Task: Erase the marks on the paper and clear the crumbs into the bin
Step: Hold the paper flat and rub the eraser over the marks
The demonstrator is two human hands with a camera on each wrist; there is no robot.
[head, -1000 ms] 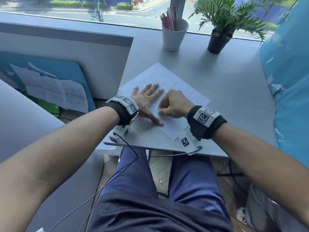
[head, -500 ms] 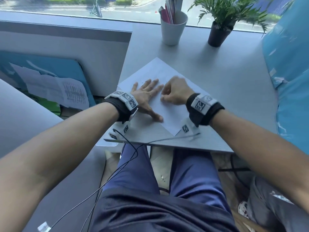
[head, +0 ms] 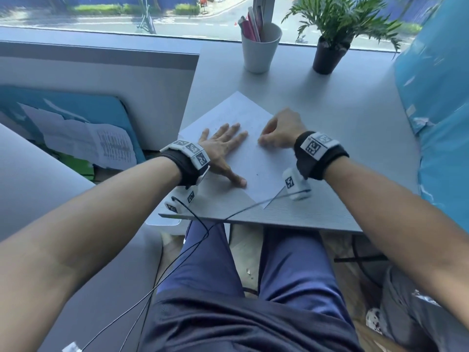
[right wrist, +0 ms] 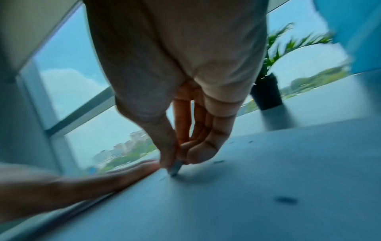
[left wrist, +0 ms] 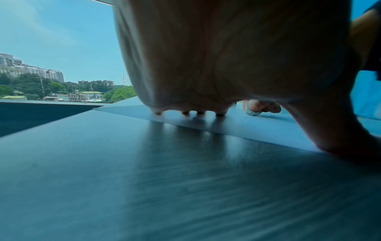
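Grey desk [head: 330, 138] by the window; white paper [head: 253, 158] lying askew near its front edge; left hand [head: 223, 146] spread flat, pinning the sheet; right hand [head: 279, 133] pinching a small eraser [right wrist: 174, 169], tip down on the page; dark crumbs [right wrist: 285, 200] scattered around. Best done with short strokes away from the pinning hand, light pressure, no creasing; bin not in view.
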